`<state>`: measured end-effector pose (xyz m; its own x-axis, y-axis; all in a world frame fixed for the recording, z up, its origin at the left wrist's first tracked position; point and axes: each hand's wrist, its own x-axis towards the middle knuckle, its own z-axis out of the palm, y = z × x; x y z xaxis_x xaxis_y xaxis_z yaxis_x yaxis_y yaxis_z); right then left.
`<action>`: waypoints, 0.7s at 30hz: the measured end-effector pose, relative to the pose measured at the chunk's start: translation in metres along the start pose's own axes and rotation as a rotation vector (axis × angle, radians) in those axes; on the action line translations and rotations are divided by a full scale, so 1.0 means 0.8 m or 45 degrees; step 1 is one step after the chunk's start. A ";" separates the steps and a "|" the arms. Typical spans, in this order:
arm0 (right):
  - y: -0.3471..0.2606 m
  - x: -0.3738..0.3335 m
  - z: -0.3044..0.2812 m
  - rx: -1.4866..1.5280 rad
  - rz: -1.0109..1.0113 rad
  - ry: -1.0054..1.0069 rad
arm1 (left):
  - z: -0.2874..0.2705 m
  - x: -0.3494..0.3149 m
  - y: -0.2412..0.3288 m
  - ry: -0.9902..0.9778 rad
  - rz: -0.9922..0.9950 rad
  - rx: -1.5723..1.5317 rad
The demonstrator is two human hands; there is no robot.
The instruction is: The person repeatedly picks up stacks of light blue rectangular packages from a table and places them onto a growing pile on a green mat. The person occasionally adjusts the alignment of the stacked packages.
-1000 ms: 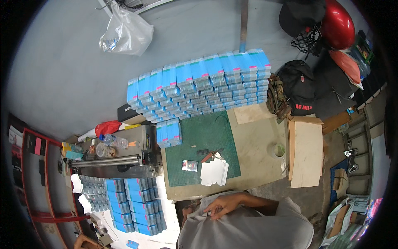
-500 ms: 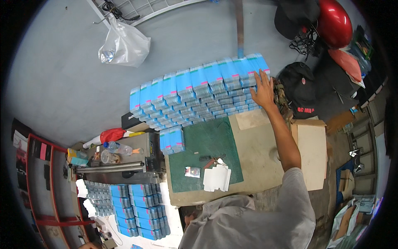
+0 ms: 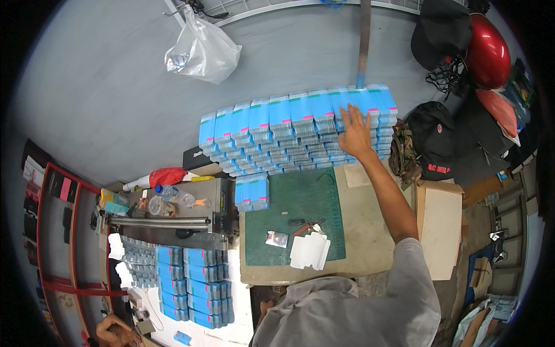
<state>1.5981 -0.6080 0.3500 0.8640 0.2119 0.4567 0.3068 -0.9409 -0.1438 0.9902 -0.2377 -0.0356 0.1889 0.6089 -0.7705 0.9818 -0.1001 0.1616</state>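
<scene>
Long rows of blue bundled card pieces (image 3: pixel 280 110), with green bands and pink ends, are piled several layers high against the wall. Over the right part of this pile is my right hand (image 3: pixel 355 136), fingers spread and holding nothing; whether it touches the bundles cannot be told. My left hand (image 3: pixel 266 306) shows only as a small patch of skin beside my grey shirt, its fingers hidden. A shorter blue stack (image 3: pixel 252 192) stands on the corner of the green cutting mat (image 3: pixel 300 199). White cut-out card sheets (image 3: pixel 310 252) lie on the mat.
A small packet (image 3: pixel 277 239) and a dark-handled tool (image 3: pixel 302 229) lie on the mat. More blue bundles (image 3: pixel 203 286) stand on a white surface at lower left, near another person's arm (image 3: pixel 113 331). A black backpack (image 3: pixel 430 136) and a cardboard box (image 3: pixel 440 228) are at right.
My right hand has shifted left along the top of the pile, away from its right end. The view has also swung, showing more of another person's arm at lower left.
</scene>
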 end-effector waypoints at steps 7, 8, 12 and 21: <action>-0.060 0.018 0.022 -0.069 0.095 -0.020 | -0.011 -0.025 -0.005 -0.108 0.304 -0.497; -0.068 0.020 0.024 -0.080 0.150 -0.008 | -0.010 -0.032 -0.007 -0.080 0.353 -0.539; -0.125 0.021 0.042 0.080 -0.057 0.068 | -0.004 -0.045 -0.014 -0.066 0.287 -0.506; -0.181 0.018 0.047 0.076 -0.104 -0.097 | -0.001 -0.052 -0.027 -0.075 0.203 -0.440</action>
<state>1.5813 -0.4586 0.3442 0.8623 0.3091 0.4012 0.3988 -0.9026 -0.1618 0.9611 -0.2604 -0.0065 0.3494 0.5601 -0.7512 0.8769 0.0871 0.4728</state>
